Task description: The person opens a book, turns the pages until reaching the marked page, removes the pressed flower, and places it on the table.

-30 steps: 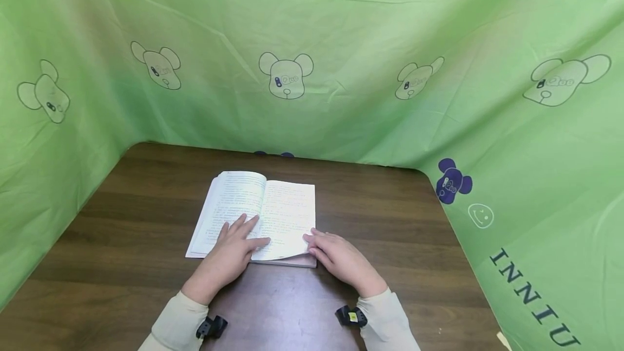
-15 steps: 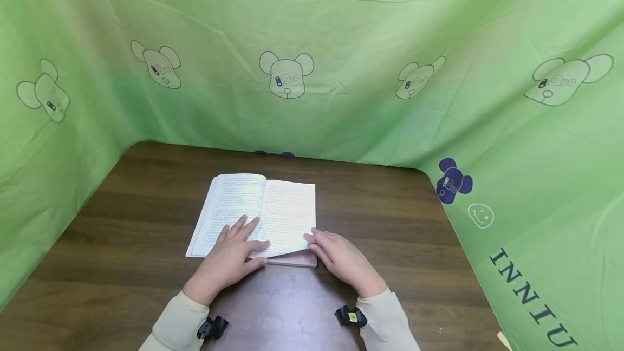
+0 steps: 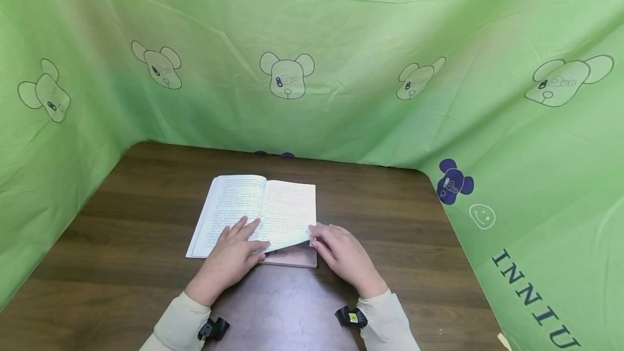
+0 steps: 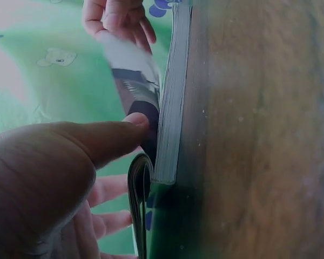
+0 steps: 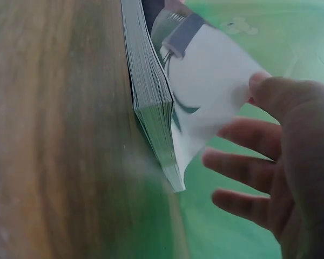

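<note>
An open book [image 3: 229,196] lies on the table with printed text on both visible pages. My left hand [image 3: 228,256] rests spread over the lower part of the left pages, its thumb reaching across the gutter. At the lower right corner my right hand [image 3: 345,259] pinches a page [image 5: 216,65] between thumb and forefinger. That page is bent up, and a pinkish page with dark print [image 3: 292,256] shows beneath it. In the right wrist view the other right fingers extend below the page. The thick block of pages [image 4: 171,108] stays down on the table.
The brown wooden table [image 3: 390,205] surrounds the book. A green cloth [image 3: 341,26] with bear drawings hangs behind and on both sides. Each wrist wears a black strap device [image 3: 352,316] over a light sleeve [image 3: 387,321].
The right page's lower corner has lifted higher in my right hand, uncovering more of the pinkish page below. My left thumb has come out over the book's lower edge; the left hand otherwise stays put.
</note>
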`<act>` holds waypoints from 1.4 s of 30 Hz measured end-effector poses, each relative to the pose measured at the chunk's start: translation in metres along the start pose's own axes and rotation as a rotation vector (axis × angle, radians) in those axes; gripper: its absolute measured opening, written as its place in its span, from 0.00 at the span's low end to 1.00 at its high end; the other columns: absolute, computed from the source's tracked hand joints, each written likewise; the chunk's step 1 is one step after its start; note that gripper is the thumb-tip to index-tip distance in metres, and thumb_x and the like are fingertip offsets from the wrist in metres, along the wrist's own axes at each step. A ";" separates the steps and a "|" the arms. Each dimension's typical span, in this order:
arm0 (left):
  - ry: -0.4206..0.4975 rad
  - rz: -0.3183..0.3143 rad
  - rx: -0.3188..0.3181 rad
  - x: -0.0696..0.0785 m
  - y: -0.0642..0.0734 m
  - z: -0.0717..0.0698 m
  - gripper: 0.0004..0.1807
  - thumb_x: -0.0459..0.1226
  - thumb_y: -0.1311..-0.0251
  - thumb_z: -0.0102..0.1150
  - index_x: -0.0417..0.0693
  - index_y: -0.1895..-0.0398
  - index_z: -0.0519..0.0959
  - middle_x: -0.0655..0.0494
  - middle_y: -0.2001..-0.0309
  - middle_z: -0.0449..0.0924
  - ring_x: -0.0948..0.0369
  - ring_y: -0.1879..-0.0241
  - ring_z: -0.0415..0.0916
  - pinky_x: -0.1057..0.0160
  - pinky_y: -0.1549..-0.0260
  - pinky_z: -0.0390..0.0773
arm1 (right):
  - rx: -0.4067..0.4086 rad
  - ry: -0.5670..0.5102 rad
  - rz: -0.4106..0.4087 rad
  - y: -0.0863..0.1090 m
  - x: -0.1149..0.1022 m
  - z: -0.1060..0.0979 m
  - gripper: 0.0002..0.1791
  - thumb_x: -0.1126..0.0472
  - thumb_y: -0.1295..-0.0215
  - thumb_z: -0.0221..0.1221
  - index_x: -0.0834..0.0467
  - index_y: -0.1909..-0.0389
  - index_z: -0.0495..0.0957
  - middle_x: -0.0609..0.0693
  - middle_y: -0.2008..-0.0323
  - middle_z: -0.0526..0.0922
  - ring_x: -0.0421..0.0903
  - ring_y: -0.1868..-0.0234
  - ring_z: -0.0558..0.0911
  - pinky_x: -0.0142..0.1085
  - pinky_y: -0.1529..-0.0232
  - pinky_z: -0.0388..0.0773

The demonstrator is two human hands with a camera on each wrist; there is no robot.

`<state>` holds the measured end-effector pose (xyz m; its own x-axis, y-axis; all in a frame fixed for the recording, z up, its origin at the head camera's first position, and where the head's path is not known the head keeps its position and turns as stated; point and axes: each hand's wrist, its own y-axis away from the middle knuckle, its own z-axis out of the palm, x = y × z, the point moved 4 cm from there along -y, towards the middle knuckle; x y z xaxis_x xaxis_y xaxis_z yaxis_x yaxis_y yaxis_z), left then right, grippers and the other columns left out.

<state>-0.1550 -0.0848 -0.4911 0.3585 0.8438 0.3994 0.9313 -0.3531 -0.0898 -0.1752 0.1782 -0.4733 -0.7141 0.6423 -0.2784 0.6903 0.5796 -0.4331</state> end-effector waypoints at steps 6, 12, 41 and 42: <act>-0.032 0.017 0.041 0.000 -0.001 -0.002 0.17 0.46 0.31 0.63 0.55 0.41 0.85 0.49 0.26 0.69 0.43 0.23 0.57 0.32 0.31 0.60 | 0.052 0.046 0.067 0.001 0.005 -0.006 0.19 0.55 0.29 0.63 0.54 0.39 0.80 0.48 0.37 0.82 0.47 0.36 0.81 0.47 0.35 0.76; -0.010 0.028 0.160 -0.004 -0.002 -0.005 0.37 0.45 0.34 0.65 0.44 0.24 0.66 0.45 0.25 0.67 0.44 0.25 0.62 0.40 0.30 0.64 | -0.002 0.028 0.022 0.001 0.005 0.000 0.21 0.56 0.32 0.66 0.55 0.39 0.80 0.51 0.37 0.83 0.51 0.35 0.80 0.52 0.35 0.75; -0.181 0.066 0.298 -0.010 -0.001 -0.019 0.63 0.44 0.54 0.77 0.51 0.17 0.49 0.46 0.16 0.27 0.40 0.19 0.22 0.22 0.32 0.30 | -0.328 -0.066 0.088 0.009 0.008 0.019 0.37 0.39 0.35 0.66 0.48 0.28 0.72 0.50 0.25 0.69 0.48 0.22 0.64 0.58 0.23 0.54; -0.180 0.064 0.284 -0.010 -0.001 -0.018 0.62 0.44 0.54 0.76 0.51 0.17 0.49 0.47 0.16 0.28 0.40 0.19 0.23 0.22 0.32 0.31 | -0.328 -0.067 0.088 0.009 0.008 0.020 0.37 0.39 0.36 0.67 0.49 0.28 0.72 0.50 0.25 0.69 0.49 0.22 0.64 0.58 0.23 0.54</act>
<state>-0.1607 -0.1002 -0.4785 0.3992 0.8902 0.2197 0.8784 -0.3026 -0.3700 -0.1770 0.1788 -0.4963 -0.6484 0.6694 -0.3625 0.7428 0.6606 -0.1087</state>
